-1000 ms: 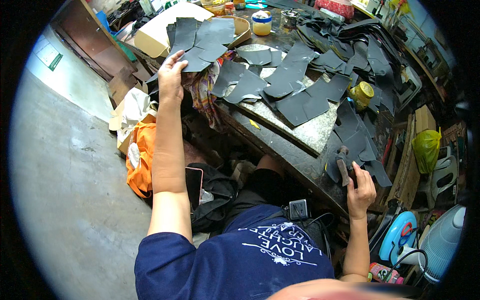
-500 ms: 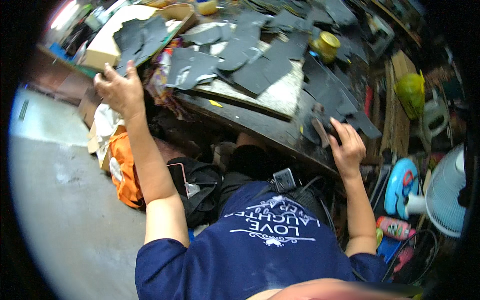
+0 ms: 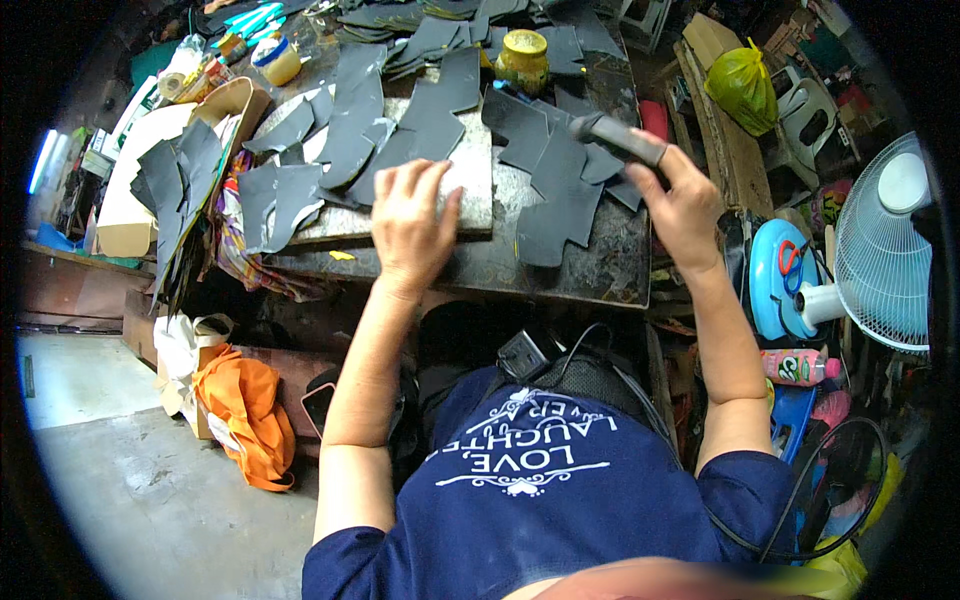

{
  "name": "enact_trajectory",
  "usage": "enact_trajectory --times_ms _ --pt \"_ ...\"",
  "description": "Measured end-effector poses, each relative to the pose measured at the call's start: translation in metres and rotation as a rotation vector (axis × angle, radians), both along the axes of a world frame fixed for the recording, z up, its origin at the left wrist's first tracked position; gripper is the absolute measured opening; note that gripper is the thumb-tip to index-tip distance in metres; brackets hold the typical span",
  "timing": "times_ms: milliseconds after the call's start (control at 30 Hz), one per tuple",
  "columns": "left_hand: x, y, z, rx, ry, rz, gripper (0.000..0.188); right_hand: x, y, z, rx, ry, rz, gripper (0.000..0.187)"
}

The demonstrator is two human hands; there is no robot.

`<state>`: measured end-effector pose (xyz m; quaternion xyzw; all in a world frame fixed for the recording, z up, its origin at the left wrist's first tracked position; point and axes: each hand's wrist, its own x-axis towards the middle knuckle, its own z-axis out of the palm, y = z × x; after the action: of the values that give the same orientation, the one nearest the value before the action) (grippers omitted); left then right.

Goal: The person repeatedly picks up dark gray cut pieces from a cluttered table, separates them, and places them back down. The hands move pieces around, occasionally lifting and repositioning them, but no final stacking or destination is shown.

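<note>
My right hand (image 3: pixel 685 205) is closed round a dark, hammer-like tool (image 3: pixel 625 138) with a rounded end, raised above the right side of the worktable (image 3: pixel 610 277). Under and beside it lie flat dark grey cut pieces (image 3: pixel 558 190), some overlapping. My left hand (image 3: pixel 415 225) is over the front edge of a pale speckled board (image 3: pixel 476 185). Its fingers point away from me with the thumb apart, and I see nothing held in it. More grey cut pieces (image 3: pixel 352 110) lie on the board, just beyond and left of that hand.
A yellow-lidded jar (image 3: pixel 522 65) stands behind the board. Dark sheets (image 3: pixel 180 180) hang over the table's left side by a cardboard box (image 3: pixel 130 215). To my right are a white fan (image 3: pixel 885 240), a wooden bench (image 3: pixel 725 140) and a tied yellow-green bag (image 3: pixel 742 90). An orange cloth bag (image 3: pixel 243 415) lies low left.
My left hand has moved right, from beside the dark sheets at the left to the board's front edge. My right hand has lifted the hammer-like tool off the tabletop. The view has shifted.
</note>
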<state>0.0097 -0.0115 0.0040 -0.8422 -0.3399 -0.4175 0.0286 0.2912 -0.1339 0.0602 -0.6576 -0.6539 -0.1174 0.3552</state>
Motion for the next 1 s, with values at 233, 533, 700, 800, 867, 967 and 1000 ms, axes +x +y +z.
enact_trajectory --times_ms 233,533,700,800,867,967,1000 --pt "0.011 -0.010 -0.005 -0.017 0.042 -0.124 0.028 0.092 0.091 -0.012 -0.354 0.018 -0.238 0.045" --pt "0.008 -0.020 0.001 -0.041 0.105 -0.300 0.031 0.124 0.152 -0.061 -0.438 -0.033 -0.155 0.048" --pt "0.007 -0.024 0.005 -0.030 0.226 -0.336 0.065 0.101 0.123 -0.042 -0.220 -0.256 -0.117 0.036" --pt "0.010 -0.028 0.007 0.029 0.276 -0.440 0.073 0.078 0.103 -0.024 -0.342 -0.163 0.038 0.029" --pt "0.016 -0.031 0.006 0.031 0.307 -0.528 0.075 0.060 0.092 -0.018 -0.549 -0.025 0.072 0.035" --pt "0.027 -0.038 0.000 -0.018 0.368 -0.560 0.063 0.043 0.076 -0.020 -0.638 -0.099 -0.028 0.043" --pt "0.027 -0.038 -0.001 -0.018 0.380 -0.555 0.059 0.040 0.073 -0.023 -0.648 -0.094 -0.053 0.044"
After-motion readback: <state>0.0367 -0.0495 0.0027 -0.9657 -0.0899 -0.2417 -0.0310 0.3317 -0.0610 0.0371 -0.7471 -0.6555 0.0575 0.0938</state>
